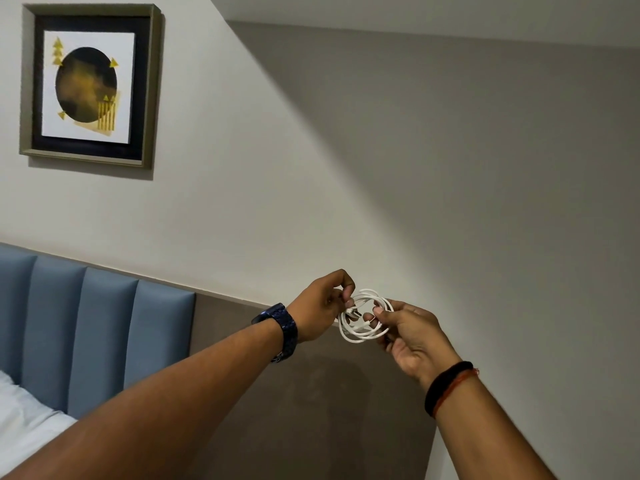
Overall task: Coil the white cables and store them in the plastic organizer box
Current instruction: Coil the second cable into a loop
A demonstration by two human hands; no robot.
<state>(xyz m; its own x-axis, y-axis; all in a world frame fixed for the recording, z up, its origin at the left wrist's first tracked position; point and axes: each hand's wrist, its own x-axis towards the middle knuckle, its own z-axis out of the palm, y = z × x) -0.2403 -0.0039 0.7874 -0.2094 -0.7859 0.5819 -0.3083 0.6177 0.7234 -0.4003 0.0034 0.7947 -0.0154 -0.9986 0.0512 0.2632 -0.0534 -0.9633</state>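
Observation:
A white cable (363, 317) is wound into a small round coil of several loops and held up in the air in front of the wall. My left hand (320, 304) pinches the coil's upper left side between thumb and fingers. My right hand (412, 336) grips the coil's right side, thumb on top, fingers under the loops. A plug end lies across the middle of the coil. The plastic organizer box is not in view.
A blue padded headboard (86, 327) and white bedding (24, 417) sit at the lower left. A grey-brown wall panel (311, 410) runs below my hands. A framed picture (90, 86) hangs at the upper left.

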